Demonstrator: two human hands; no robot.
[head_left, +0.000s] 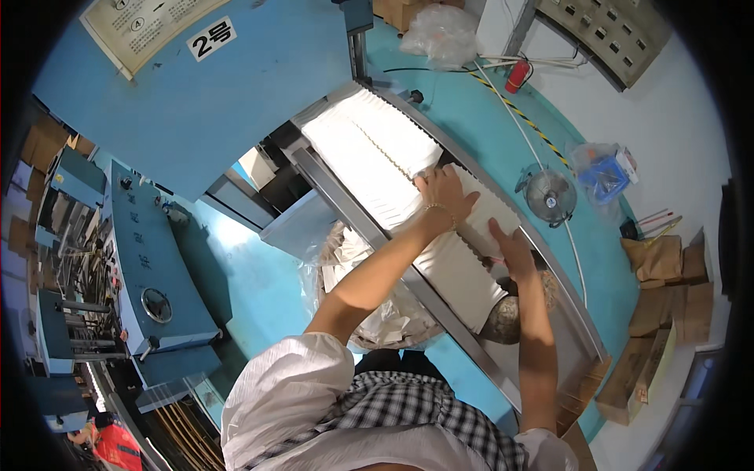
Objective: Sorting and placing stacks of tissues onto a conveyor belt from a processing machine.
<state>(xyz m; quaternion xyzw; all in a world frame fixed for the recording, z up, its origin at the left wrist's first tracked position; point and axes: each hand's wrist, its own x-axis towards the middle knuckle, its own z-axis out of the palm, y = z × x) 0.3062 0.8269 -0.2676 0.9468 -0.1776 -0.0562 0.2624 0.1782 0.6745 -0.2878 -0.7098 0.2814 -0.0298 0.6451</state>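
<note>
Rows of thin white sheets (361, 133), packed on edge, fill much of a long metal trough (471, 345) running from far left to near right. My left hand (444, 195) lies on the sheets with its fingers spread, beside a gap in the row. Closer to me, my right hand (514, 251) is at the far side of the nearer sheets (463, 275), thumb apart from the fingers; some fingertips are hard to make out. A rounded, mottled grey-brown object (503, 322) rests against the near end of the sheets, partly behind my right forearm.
A large blue machine (236, 86) stands at the far left. Below the trough is a lined round bin (393, 330) of white scraps. A floor fan (548, 196), a red extinguisher (517, 76) and cardboard boxes (636, 377) stand to the right. Another blue machine (157, 267) is at left.
</note>
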